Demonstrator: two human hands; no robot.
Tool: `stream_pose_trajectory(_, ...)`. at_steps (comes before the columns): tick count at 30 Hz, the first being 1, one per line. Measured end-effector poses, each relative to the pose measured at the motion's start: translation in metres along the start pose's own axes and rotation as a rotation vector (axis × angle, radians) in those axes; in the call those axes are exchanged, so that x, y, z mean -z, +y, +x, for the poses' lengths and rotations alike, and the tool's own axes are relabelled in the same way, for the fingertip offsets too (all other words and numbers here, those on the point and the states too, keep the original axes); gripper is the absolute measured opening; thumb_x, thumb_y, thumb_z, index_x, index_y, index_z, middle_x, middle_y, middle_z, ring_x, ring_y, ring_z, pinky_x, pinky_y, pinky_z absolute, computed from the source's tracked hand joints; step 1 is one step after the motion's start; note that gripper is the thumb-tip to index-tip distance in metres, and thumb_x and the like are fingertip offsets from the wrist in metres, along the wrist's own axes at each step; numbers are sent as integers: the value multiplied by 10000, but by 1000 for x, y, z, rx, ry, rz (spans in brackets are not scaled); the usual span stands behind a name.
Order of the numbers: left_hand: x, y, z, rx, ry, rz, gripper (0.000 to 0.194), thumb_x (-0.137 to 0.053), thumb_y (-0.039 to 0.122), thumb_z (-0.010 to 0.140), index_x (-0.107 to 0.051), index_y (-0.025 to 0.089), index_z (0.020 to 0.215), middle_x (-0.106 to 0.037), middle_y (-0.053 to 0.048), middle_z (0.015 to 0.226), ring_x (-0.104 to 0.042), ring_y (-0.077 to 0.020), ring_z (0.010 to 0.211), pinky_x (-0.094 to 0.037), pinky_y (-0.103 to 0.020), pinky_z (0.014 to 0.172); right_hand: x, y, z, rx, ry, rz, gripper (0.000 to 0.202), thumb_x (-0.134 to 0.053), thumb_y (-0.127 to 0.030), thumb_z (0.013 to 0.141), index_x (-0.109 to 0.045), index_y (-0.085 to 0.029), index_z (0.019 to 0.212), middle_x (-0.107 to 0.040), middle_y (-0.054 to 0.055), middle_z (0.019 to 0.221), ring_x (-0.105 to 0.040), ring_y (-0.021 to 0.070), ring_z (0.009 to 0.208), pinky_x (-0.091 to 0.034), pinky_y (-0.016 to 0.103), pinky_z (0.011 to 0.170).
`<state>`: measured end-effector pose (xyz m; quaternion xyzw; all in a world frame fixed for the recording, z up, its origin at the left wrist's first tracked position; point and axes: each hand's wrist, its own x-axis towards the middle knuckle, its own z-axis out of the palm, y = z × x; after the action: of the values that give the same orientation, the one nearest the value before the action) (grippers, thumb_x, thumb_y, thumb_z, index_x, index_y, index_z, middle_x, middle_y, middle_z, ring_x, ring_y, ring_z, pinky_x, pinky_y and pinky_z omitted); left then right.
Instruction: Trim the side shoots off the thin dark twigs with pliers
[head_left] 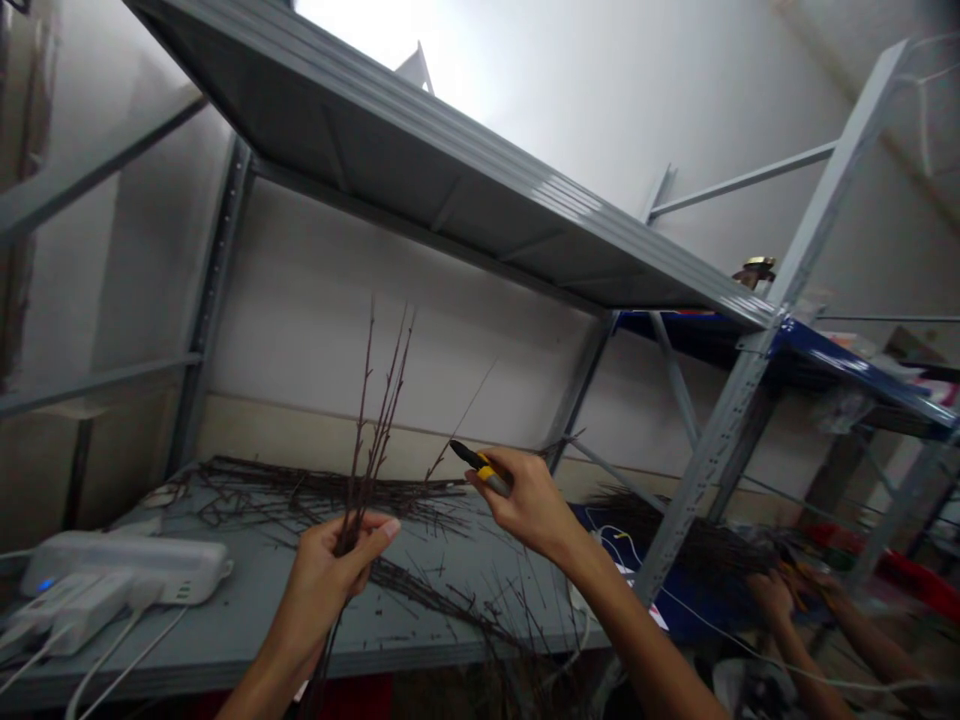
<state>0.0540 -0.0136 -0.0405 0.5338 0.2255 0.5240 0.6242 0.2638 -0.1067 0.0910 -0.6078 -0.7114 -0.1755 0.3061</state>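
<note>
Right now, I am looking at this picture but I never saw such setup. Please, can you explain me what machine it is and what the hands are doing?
There is no machine here: these are a person's bare hands. The one picture comes from a camera worn on the head, looking forward and down.

The left hand holds a few thin upright twigs. The right hand holds a small hand tool with a dark tip and yellow on its handle.

On the grey table lie more loose twigs and a white power strip with plugs in it. At the far right, another person's hands are blurred.
</note>
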Motion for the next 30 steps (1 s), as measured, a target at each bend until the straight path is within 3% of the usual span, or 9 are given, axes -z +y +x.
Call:
stream_pose_trajectory(16,3,4,-3,-15,11,-13,449,-833,546,690,-738,128,824,-315,96,529,-267,-61,456,-183,-202,429,2,-9,8,-6,-34,5,138,-623,-277,890,-725,-195,849,-725,40,769,-619,168,683,-403,284,655)
stream_pose_trajectory(24,8,6,-4,-17,0,-18,408,-842,518,686,-743,136,787,-343,90,496,-287,-59,435,-199,-200,419,9,-14,20,46,-120,-106,221,-550,-370,978,-689,-220,894,-722,31,764,-622,157,644,-387,261,647)
stream_pose_trajectory(27,9,7,-5,-27,10,-48,392,-852,498,687,-746,133,783,-348,91,500,-298,-52,430,-199,-191,412,2,-11,26,66,-83,-178,297,-559,-440,967,-663,-215,803,-701,49,711,-605,164,619,-355,272,626)
stream_pose_trajectory(30,9,6,-3,-1,28,-125,367,-878,446,680,-751,126,808,-385,88,522,-318,-40,422,-205,-174,395,-20,-1,42,-43,-14,-74,375,-648,-508,879,-619,-208,657,-663,65,632,-541,155,562,-313,295,601)
